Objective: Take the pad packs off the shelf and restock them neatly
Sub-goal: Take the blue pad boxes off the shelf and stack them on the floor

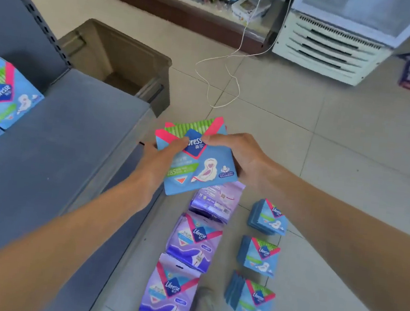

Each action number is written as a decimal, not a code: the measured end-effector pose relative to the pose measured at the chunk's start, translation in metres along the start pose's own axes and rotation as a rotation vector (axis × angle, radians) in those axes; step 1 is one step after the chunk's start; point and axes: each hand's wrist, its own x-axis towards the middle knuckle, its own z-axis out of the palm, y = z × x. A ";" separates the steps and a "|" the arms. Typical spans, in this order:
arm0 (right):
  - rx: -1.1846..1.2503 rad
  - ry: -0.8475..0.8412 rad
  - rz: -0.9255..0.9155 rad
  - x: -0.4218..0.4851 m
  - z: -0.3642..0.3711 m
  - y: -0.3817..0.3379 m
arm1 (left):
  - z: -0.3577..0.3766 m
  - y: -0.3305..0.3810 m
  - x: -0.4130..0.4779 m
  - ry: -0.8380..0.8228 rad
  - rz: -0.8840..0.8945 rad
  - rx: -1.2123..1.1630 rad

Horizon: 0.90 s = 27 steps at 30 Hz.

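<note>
Your left hand and right hand pinch the blue Libresse pad packs from opposite sides (likely squaring the edges), beside the grey shelf at 9 o'clock.

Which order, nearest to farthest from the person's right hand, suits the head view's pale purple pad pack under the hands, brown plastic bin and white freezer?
1. Pale purple pad pack, on the floor just below the right hand holding the blue pad pack.
2. Brown plastic bin, ahead-left beside the grey metal shelf.
3. White freezer, far ahead on the right.
</note>
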 end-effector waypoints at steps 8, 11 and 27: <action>0.262 0.254 0.009 -0.090 -0.081 0.074 | 0.067 -0.044 -0.062 -0.344 -0.122 0.191; 0.289 0.279 0.001 -0.120 -0.094 0.097 | 0.081 -0.063 -0.088 -0.405 -0.115 0.219; 0.248 0.360 0.164 -0.238 -0.145 0.320 | 0.130 -0.251 -0.193 -0.408 -0.321 0.311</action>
